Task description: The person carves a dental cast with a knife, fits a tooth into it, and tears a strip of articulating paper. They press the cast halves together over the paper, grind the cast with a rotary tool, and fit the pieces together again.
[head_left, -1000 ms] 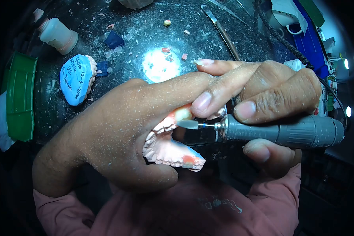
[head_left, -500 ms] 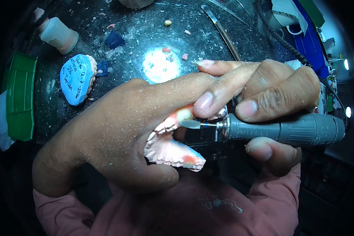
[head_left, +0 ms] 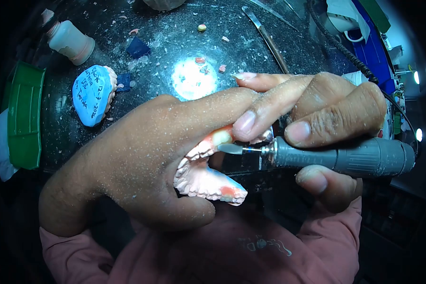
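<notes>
My left hand point(head_left: 146, 151), speckled with dust, is wrapped round a pale plaster dental model point(head_left: 203, 180) with pink patches and a whitish artificial tooth point(head_left: 221, 137). Its thumb lies below the model and its fingers above. My right hand point(head_left: 336, 113) grips a grey rotary handpiece point(head_left: 345, 155) lengthwise, one fingertip resting by the model. The pale tapered bur point(head_left: 230, 149) in the handpiece is at the lower edge of the artificial tooth; whether it touches cannot be told. Part of the model is hidden by my fingers.
A second dental model with a blue base point(head_left: 92, 97) lies at left beside a green tray point(head_left: 26, 116). Behind are a dusty bottle point(head_left: 71, 42), a wax knife point(head_left: 267, 40), blue wax pieces point(head_left: 137, 48) and scattered crumbs. A coiled cord point(head_left: 341, 49) runs along the right.
The bur and handpiece have shifted very slightly against the tooth. Both hands otherwise keep the same hold and place.
</notes>
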Demonstrator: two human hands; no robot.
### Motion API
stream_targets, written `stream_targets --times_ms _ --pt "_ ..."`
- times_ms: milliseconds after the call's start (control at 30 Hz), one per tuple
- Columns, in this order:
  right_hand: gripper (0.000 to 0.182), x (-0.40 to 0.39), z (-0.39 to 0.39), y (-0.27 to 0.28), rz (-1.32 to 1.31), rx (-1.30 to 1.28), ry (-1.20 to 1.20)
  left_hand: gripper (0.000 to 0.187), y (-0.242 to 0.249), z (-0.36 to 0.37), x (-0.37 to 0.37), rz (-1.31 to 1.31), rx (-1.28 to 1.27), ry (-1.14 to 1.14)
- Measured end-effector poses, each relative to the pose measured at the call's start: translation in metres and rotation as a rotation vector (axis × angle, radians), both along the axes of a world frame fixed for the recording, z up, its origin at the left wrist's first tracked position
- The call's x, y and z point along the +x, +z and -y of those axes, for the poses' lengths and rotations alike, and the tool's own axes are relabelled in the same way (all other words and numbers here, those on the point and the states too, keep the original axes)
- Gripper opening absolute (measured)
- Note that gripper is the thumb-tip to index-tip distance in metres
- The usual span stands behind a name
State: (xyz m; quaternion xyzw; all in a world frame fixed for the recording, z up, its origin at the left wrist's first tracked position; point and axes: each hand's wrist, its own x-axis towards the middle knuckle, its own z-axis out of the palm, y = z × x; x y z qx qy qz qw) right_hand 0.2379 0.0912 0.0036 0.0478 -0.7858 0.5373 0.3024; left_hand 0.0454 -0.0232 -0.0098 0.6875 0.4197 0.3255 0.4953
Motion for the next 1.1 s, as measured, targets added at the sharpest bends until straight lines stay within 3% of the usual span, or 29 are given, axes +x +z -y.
stream_targets --times_ms 133,200,300,433,467,500,567,600,633,700,733,767,833,900,967,1000,1100 --pt "0.031 0.012 0.002 0.004 -0.009 -0.01 -0.014 0.08 0.003 -0.001 -0.002 -0.042 -0.056 -0.054" --pt "0.03 0.013 0.0 -0.005 -0.107 -0.018 -0.034 0.096 0.002 0.001 -0.002 0.053 -0.005 -0.03" --pt "0.031 0.015 0.003 -0.005 -0.113 0.132 -0.154 0.103 -0.004 -0.004 -0.002 0.24 0.095 -0.038" --pt "0.029 0.014 0.016 0.002 -0.057 0.238 -0.188 0.09 -0.008 -0.007 0.007 0.385 0.055 0.097" --pt "0.029 -0.008 0.013 -0.012 -0.403 0.158 -0.085 0.086 -0.01 -0.008 0.011 0.435 0.092 0.131" --pt "0.029 -0.004 0.011 -0.012 -0.408 0.153 -0.086 0.086 -0.012 -0.008 0.013 0.43 0.088 0.133" --pt "0.029 0.012 0.005 -0.005 -0.112 0.327 -0.164 0.085 -0.016 -0.008 0.015 0.533 0.075 0.135" --pt "0.031 0.015 0.007 -0.002 -0.074 0.314 -0.211 0.087 -0.016 -0.008 0.01 0.477 0.059 0.062" --pt "0.034 0.004 0.0 -0.021 -0.331 0.226 -0.171 0.087 -0.015 -0.006 0.013 0.474 0.057 0.06" --pt "0.035 0.018 0.003 -0.004 -0.095 0.32 -0.274 0.088 -0.011 -0.001 0.02 0.73 -0.183 0.157" --pt "0.034 0.02 -0.003 0.003 -0.054 0.405 -0.191 0.084 -0.018 -0.001 0.02 0.672 -0.092 0.186" --pt "0.033 0.013 0.034 0.007 0.028 0.157 -0.515 0.084 -0.022 0.0 0.021 0.672 -0.098 0.187" --pt "0.033 0.007 0.021 -0.014 -0.18 0.257 -0.347 0.081 -0.028 -0.001 0.023 0.608 0.033 0.259" --pt "0.034 0.005 0.024 -0.011 -0.146 0.222 -0.295 0.08 -0.025 -0.004 0.018 0.573 0.112 0.201" --pt "0.035 0.005 0.031 -0.01 -0.097 0.158 -0.333 0.08 -0.025 -0.004 0.017 0.339 0.28 0.314" --pt "0.034 0.002 0.034 -0.014 -0.135 0.137 -0.355 0.076 -0.031 -0.002 0.023 0.497 0.205 0.334" --pt "0.033 0.004 0.027 -0.01 -0.084 0.269 -0.28 0.074 -0.031 0.0 0.023 0.513 0.152 0.315"
